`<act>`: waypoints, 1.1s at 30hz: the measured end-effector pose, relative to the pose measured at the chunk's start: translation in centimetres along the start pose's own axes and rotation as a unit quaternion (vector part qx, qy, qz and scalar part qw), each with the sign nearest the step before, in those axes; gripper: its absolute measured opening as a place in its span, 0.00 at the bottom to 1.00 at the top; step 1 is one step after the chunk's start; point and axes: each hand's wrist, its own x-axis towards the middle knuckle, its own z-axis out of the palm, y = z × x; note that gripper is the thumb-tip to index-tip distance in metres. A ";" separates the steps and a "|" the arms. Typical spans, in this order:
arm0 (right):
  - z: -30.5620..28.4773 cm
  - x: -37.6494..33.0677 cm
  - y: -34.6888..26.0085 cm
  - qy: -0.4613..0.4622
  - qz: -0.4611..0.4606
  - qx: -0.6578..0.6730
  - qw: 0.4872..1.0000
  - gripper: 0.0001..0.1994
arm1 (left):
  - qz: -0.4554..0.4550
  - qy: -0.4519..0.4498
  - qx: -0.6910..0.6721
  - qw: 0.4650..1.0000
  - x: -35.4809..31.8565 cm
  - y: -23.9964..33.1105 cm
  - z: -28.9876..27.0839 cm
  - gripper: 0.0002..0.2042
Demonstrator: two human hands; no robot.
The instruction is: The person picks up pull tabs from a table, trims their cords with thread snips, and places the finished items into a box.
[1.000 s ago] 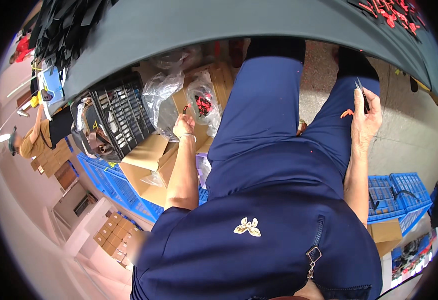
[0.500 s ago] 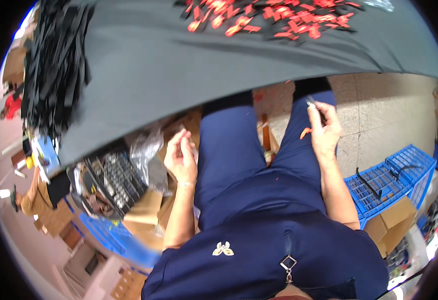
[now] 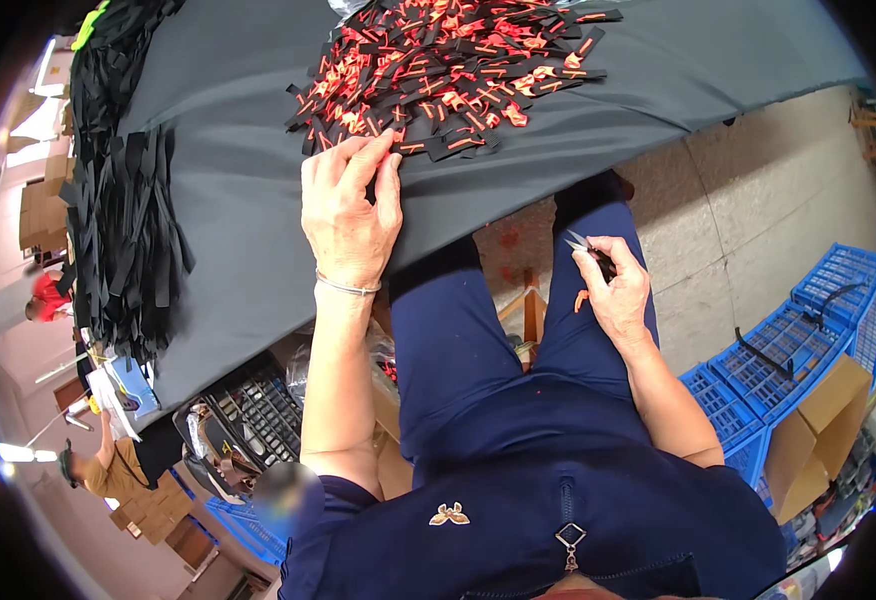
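Wearing a dark navy top [image 3: 518,500] with a zip and a pale winged brooch [image 3: 449,514]; 2 navy trouser legs [image 3: 458,320] run toward the table's underside.

Right hand [image 3: 613,285]: above the right thigh, clear of the table. Thumb and fingers curled closed around small snips [image 3: 577,243]; pointed metal blades stick out past the thumb, up and to the left, dark handle mostly covered. 1 orange-red scrap [image 3: 582,300] just beside the palm; cannot tell what bears it.

Left hand [image 3: 351,205]: over the table's near edge, back of hand up, thin bracelet [image 3: 348,288] at the wrist. Thumb and index tips a little apart, at the near-left margin of the pile. Cannot tell whether they have hold of a piece.

Pile [image 3: 458,70]: short black strips with red-orange ties, heaped loosely on the dark table cover [image 3: 228,250], beyond the left hand. Longer black strips [image 3: 133,220] lie bunched along the table's left side.

Lower left, by the table: black crate [image 3: 263,400]. Right, on pale floor [image 3: 708,190]: blue crates [image 3: 803,335], open cardboard box [image 3: 823,440] beside them.

Far left: 2 people, 1 in a brown top [image 3: 123,470] near stacked cartons [image 3: 158,510], 1 in red [image 3: 50,290].
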 end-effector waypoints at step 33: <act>-1.6 -0.4 -7.2 0.011 -0.206 0.066 0.976 0.13 | -0.426 -0.153 -0.543 0.707 -6.0 7.7 -2.0 0.07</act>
